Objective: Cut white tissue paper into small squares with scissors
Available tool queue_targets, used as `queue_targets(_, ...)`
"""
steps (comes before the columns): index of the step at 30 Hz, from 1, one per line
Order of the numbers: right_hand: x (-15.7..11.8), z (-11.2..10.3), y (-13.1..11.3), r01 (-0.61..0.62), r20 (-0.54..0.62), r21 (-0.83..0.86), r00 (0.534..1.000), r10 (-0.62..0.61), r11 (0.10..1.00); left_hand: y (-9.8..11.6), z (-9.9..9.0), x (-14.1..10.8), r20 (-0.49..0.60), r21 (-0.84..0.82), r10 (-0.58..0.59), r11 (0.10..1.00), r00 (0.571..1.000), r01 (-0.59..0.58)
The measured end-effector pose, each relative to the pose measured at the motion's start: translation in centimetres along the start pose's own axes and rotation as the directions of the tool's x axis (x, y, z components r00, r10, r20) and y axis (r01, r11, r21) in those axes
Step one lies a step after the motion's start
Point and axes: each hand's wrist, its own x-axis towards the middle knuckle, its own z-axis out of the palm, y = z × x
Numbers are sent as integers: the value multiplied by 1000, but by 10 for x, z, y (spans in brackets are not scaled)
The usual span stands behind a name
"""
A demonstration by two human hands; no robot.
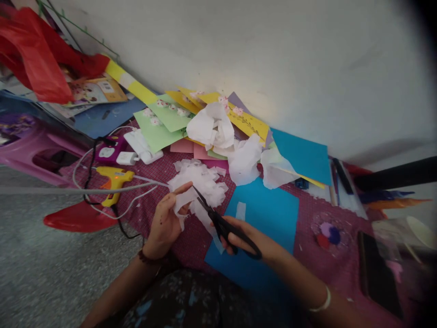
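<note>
My left hand (167, 221) pinches a strip of thin white tissue paper (184, 202), part of which hangs below the fingers. My right hand (247, 237) grips a pair of black scissors (221, 223), the blades slightly parted and pointing up-left at the strip beside my left fingertips. Under the blades another long white strip (208, 225) trails toward the blue sheet. Just beyond my hands lies a heap of cut white tissue pieces (201, 180). A blue sheet (269, 218) lies under my right hand, with a small white piece (241, 211) on it.
A yellow glue gun (116, 182) with its cord lies left, near a purple extension box (109, 150). Crumpled white tissue (213, 125) and coloured cards (164, 114) with small flowers sit against the wall. At right are pompoms (329, 233) and a phone (379, 273).
</note>
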Motion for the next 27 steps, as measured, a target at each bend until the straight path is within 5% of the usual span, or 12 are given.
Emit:
queue_targets(8,2,-2,7,-40,-76,-5,996,39,999,1,5,1,6,31,16,999,1000,-16)
queue_targets(20,-12,-20,3,29,125,-91,992,-17,995,2,3,19,-14,-24,115,993,993,-116)
queue_targets(27,-7,-22,-1,21,170,-111,985,-2,994,-1,6,17,119,169,118,976,986,-137)
